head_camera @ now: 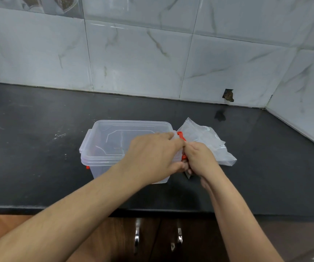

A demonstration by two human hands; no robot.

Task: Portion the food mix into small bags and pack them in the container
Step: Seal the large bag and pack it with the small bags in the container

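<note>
A clear plastic container (103,148) with its lid on stands on the black counter. An orange latch (180,134) shows at its right end, and a bit of another orange latch peeks out at its lower left. My left hand (150,157) lies over the lid's right end, fingers curled round the lid edge by the latch. My right hand (199,157) grips the orange latch at the container's right side. A pile of clear small bags (209,140) lies right of the container, partly behind my right hand. No food mix is visible.
The black counter (39,138) runs to a tiled wall at the back and right, with a chipped hole (228,95) low in a tile. Its front edge is near me; cabinet handles (137,235) show below.
</note>
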